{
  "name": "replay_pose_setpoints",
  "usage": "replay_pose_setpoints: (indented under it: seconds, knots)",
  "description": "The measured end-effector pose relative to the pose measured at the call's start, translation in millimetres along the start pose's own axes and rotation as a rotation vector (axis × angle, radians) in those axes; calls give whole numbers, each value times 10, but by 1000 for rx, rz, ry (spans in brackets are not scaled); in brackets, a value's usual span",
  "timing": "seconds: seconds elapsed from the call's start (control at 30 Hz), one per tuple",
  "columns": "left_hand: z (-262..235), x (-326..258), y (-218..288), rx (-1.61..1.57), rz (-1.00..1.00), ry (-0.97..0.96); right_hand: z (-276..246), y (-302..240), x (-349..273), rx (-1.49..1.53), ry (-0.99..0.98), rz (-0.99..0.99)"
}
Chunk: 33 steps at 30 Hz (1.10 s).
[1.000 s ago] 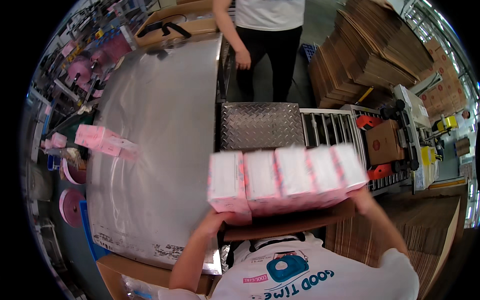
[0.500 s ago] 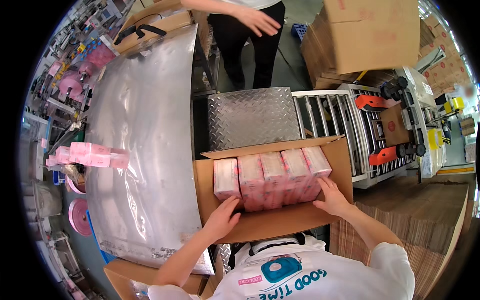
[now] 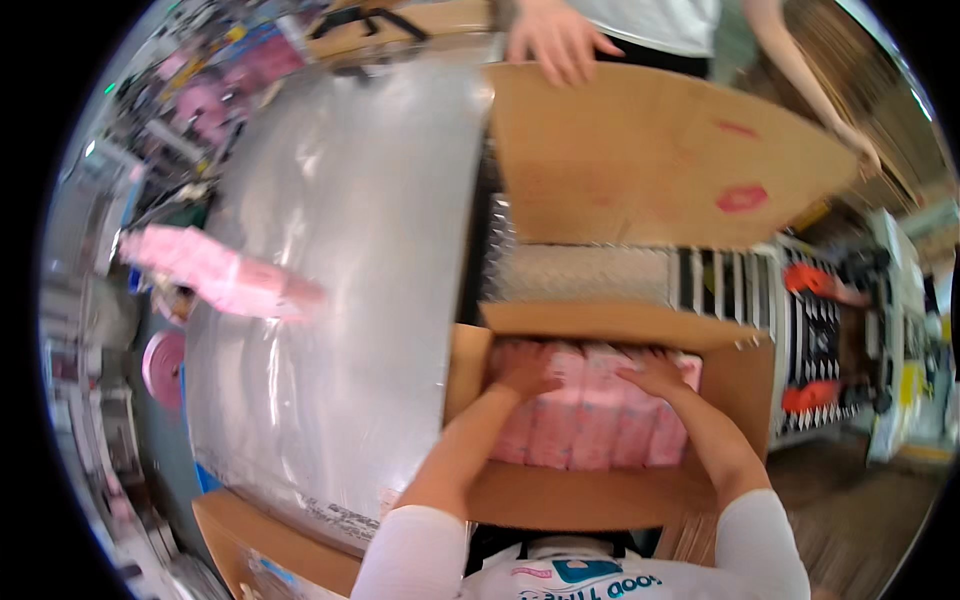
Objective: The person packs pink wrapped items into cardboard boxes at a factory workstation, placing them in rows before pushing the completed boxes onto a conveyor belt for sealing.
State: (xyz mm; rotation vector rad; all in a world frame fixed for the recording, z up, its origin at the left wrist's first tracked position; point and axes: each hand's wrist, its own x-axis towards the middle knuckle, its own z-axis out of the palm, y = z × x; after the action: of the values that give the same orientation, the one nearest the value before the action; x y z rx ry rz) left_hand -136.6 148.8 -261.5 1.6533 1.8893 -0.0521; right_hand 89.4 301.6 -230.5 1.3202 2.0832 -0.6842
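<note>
An open cardboard box [image 3: 610,325] stands in front of me, its flaps spread. Inside lies a row of pink and white packs [image 3: 590,420]. My left hand [image 3: 528,368] presses flat on the packs at the left side of the box. My right hand [image 3: 655,372] presses flat on them toward the right. Both hands have fingers spread and grip nothing. The lower ends of the packs are hidden by my forearms.
A shiny metal table [image 3: 330,290] lies to the left with pink packs [image 3: 215,270] on it. Beyond the box, another person's hands [image 3: 555,40] hold a big flat cardboard sheet [image 3: 650,160]. A roller conveyor [image 3: 740,290] and a red-wheeled machine [image 3: 830,340] are on the right.
The packs have sunk deeper into the box and my hands moved onto their tops. The other person has brought a flat cardboard sheet over the conveyor.
</note>
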Motion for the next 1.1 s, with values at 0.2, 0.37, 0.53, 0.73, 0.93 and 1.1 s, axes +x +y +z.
replay_pose_setpoints:
  seconds: [0.2, 0.37, 0.53, 0.73, 0.93, 1.1]
  knots:
    - [1047, 328, 152, -16, -142, 355, 833, 223, 216, -43, 355, -51]
    - [-925, -941, -6, -827, 491, -442, 1095, 558, -233, 74, 235, -232]
    - [-3147, -2275, -1857, -768, 68, 657, 261, -644, -696, 327, -313, -534]
    - [-3564, -2416, -4341, -71, -918, 1104, -1079, -3664, -1824, 590, -401, -1050]
    - [-3265, -2625, -4377, -69, -935, 912, -1158, -5425, -1578, -267, 718, -1528]
    - [-2506, -3367, -3960, 140, -673, 1002, -982, -5562, -1089, -218, 429, -1023]
